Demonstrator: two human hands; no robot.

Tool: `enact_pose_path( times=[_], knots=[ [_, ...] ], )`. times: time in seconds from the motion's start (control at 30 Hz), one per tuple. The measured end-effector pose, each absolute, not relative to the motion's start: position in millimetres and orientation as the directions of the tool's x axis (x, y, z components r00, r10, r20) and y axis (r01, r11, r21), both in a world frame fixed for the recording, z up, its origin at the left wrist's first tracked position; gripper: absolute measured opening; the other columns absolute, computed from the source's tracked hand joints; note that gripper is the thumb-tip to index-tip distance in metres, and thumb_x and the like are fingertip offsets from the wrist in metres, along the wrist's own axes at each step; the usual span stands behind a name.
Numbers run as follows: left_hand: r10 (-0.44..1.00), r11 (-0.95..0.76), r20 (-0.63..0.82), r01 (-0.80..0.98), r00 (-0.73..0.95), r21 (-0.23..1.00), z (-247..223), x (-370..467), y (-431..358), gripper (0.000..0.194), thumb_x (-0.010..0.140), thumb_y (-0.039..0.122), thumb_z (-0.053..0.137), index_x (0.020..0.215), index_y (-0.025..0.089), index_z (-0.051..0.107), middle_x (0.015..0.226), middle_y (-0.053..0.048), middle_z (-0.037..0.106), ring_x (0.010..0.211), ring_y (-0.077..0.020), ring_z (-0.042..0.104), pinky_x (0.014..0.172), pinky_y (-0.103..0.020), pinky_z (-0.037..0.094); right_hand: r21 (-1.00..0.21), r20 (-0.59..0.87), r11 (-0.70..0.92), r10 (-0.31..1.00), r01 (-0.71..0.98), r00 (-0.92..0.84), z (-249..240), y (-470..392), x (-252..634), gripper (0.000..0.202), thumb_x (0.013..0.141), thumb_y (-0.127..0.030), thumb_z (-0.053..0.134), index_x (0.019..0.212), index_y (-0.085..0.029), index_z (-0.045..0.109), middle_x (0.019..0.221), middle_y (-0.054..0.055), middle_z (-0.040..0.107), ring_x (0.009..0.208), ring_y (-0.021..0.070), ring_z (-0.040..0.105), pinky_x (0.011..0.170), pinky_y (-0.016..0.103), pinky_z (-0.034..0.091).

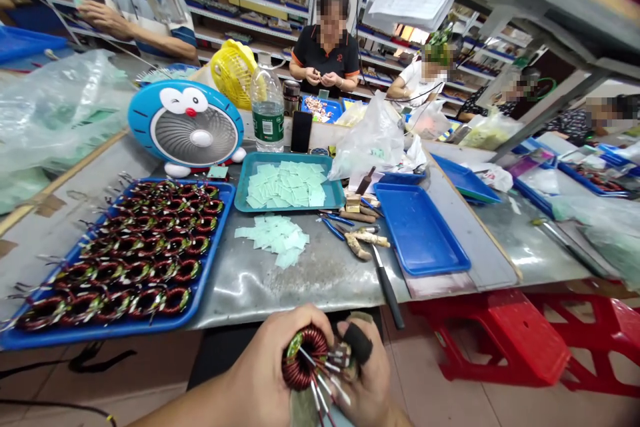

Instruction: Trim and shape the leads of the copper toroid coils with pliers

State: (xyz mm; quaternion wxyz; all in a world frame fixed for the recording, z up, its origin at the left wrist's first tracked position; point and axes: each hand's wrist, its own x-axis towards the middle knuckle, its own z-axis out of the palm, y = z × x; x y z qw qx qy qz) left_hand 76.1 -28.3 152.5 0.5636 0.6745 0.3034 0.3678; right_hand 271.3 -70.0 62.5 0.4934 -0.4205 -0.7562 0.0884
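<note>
Close to my body, below the table's front edge, my left hand [265, 367] is wrapped round a ring-shaped coil [300, 363] of dark red wire. Several leads with pale sleeves stick out of the coil toward my right hand [373, 373]. That hand is closed beside the coil, with dark tape on a finger, and a small metallic piece shows at its fingertips; what it grips is too small to make out. On the left, a blue tray [213, 240] holds rows of similar coils. Pale green sheets [277, 237] lie loose on the metal table [320, 280].
A green tray [240, 193] of sheets, pliers [333, 227], a black-handled knife [389, 293] and a blue tray [425, 230] lie ahead. Behind are a cartoon fan [185, 123] and bottle [267, 113]. Red stools [520, 340] stand right. Several people sit beyond.
</note>
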Motion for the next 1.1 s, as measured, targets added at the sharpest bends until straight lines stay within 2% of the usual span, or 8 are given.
enact_pose_path(
  times=[0.17,0.3,0.57,0.63,0.77,0.83,0.93,1.1],
  knots=[
    [0.802,-0.208,0.086,0.142,0.591,0.968,150.7,65.3,-22.1,0.030,0.071,0.027,0.076,0.087,0.021,0.052,0.065,0.007,0.054,0.055,-0.0085,0.041,0.053,-0.020,0.036,-0.528,0.630,0.621,0.744,0.579,-0.224,66.5,-62.1,285.6,0.053,0.090,-0.013,0.056,0.143,-0.020,0.051,0.118,0.012,0.060,0.108,0.0245,0.062,0.087,0.039,0.058],
    [0.816,-0.160,0.027,0.180,0.577,0.971,153.6,60.0,-22.5,0.029,0.074,0.027,0.074,0.089,0.021,0.050,0.066,0.007,0.053,0.056,-0.0090,0.040,0.053,-0.020,0.036,-0.470,0.592,0.653,0.732,0.594,-0.337,73.8,-50.7,296.6,0.054,0.090,-0.012,0.055,0.144,-0.019,0.051,0.123,0.014,0.058,0.116,0.0270,0.059,0.095,0.044,0.056],
    [0.808,-0.179,0.031,0.195,0.588,0.964,155.1,59.2,-19.7,0.031,0.074,0.031,0.075,0.089,0.021,0.050,0.067,0.007,0.051,0.057,-0.0093,0.039,0.053,-0.021,0.034,-0.424,0.567,0.706,0.695,0.567,-0.442,91.8,-35.1,304.5,0.055,0.091,-0.009,0.052,0.144,-0.021,0.049,0.106,0.010,0.063,0.090,0.0221,0.060,0.073,0.037,0.054],
    [0.805,-0.210,0.034,0.231,0.592,0.950,155.3,55.8,-20.9,0.030,0.075,0.031,0.075,0.090,0.021,0.051,0.068,0.007,0.052,0.057,-0.0096,0.042,0.055,-0.021,0.036,-0.377,0.537,0.723,0.679,0.579,-0.500,108.3,-33.5,315.7,0.053,0.090,-0.008,0.052,0.141,-0.020,0.051,0.105,0.011,0.064,0.089,0.0221,0.059,0.071,0.036,0.053],
    [0.790,-0.347,0.118,0.280,0.601,0.895,158.6,48.1,-23.9,0.029,0.075,0.031,0.077,0.089,0.022,0.053,0.068,0.007,0.055,0.057,-0.0100,0.045,0.056,-0.021,0.036,-0.175,0.406,0.771,0.624,0.613,-0.668,146.7,-34.1,333.5,0.047,0.090,-0.013,0.062,0.137,-0.019,0.058,0.108,0.012,0.065,0.095,0.0270,0.057,0.075,0.042,0.053],
    [0.804,-0.395,0.164,0.308,0.571,0.865,159.8,45.4,-23.4,0.027,0.076,0.031,0.076,0.090,0.023,0.053,0.067,0.007,0.055,0.057,-0.0101,0.045,0.055,-0.022,0.035,-0.126,0.420,0.771,0.611,0.624,-0.671,153.9,-35.7,332.4,0.046,0.090,-0.014,0.064,0.136,-0.017,0.059,0.109,0.014,0.065,0.097,0.0286,0.055,0.076,0.043,0.052],
    [0.803,-0.371,0.140,0.303,0.579,0.878,158.7,41.6,-20.1,0.025,0.079,0.030,0.073,0.091,0.023,0.052,0.067,0.007,0.055,0.055,-0.0096,0.045,0.054,-0.021,0.036,-0.209,0.495,0.739,0.645,0.640,-0.582,142.5,-38.0,322.5,0.049,0.091,-0.010,0.060,0.139,-0.015,0.055,0.111,0.015,0.062,0.098,0.0272,0.054,0.077,0.041,0.052],
    [0.801,-0.316,0.108,0.263,0.588,0.912,153.2,33.4,-15.7,0.030,0.076,0.028,0.075,0.092,0.022,0.050,0.072,0.006,0.057,0.059,-0.0098,0.046,0.056,-0.020,0.039,-0.379,0.471,0.694,0.714,0.611,-0.519,113.9,-39.0,312.8,0.054,0.091,-0.004,0.052,0.144,-0.015,0.050,0.120,0.015,0.057,0.111,0.0275,0.052,0.088,0.043,0.052]
  ],
)
